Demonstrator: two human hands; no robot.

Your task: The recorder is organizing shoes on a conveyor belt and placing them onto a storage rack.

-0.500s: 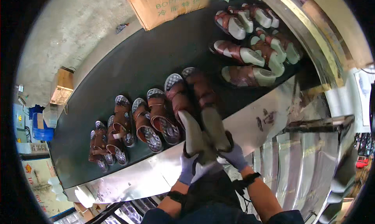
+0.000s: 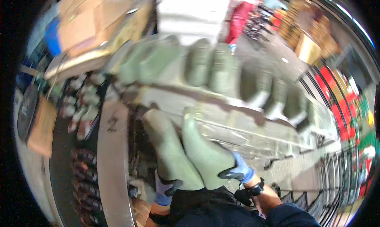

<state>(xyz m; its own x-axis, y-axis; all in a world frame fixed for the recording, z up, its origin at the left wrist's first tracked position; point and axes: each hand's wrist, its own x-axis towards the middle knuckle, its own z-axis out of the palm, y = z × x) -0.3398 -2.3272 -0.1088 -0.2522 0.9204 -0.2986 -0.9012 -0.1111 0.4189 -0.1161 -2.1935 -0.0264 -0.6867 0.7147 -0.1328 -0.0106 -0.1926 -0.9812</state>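
I hold a pair of pale green shoe lasts side by side in front of me. My left hand (image 2: pixel 165 188), in a blue and black glove, grips the left last (image 2: pixel 168 151) at its heel. My right hand (image 2: pixel 236 172), gloved the same way, grips the right last (image 2: pixel 201 149) near its heel. Both lasts point away from me toward a blurred rack shelf (image 2: pixel 221 104) where several more pale green lasts (image 2: pixel 213 70) stand in a row.
A dark conveyor belt (image 2: pixel 61 155) runs down the left with brown sandals (image 2: pixel 84 183) and white-strapped sandals (image 2: pixel 81 104) on it. A metal belt edge (image 2: pixel 113 163) lies beside me. Cardboard boxes (image 2: pixel 91 23) sit at the upper left. Red racks (image 2: pixel 336 100) stand at the right.
The view has swung from the belt toward the rack of lasts on the right. Both hands have lifted the pair of lasts away from the belt, toward the rack.
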